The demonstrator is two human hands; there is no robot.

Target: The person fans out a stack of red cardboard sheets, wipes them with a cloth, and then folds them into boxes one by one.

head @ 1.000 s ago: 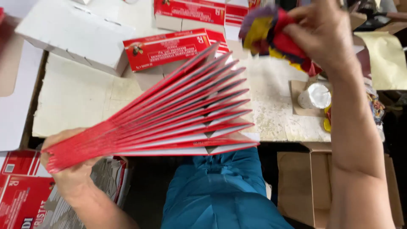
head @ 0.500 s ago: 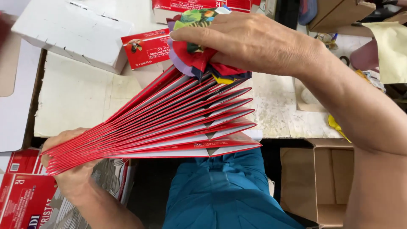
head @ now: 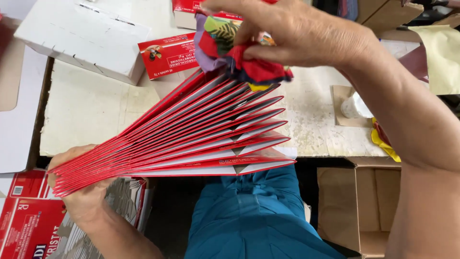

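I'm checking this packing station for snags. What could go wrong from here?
The fanned stack of flat red cardboard cartons is pinched only at one end by the left hand, so it may slip and scatter. The right hand presses a crumpled multicoloured cloth on the top edges, which might bend them.

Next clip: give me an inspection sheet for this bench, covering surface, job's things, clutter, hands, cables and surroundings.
Surface: pale worn tabletop, scuffed.
Job's things: fanned stack of flat red cartons; crumpled multicoloured cloth touching the fan's upper edges.
Clutter: white open box; red carton lying flat; small white object on a cardboard square; yellow scrap.
Hands: left hand grips the fan's narrow end; right hand pinches the cloth.
Cables: nothing seen.
Surroundings: brown cardboard box below the table edge; more red cartons lower left; teal trousers.
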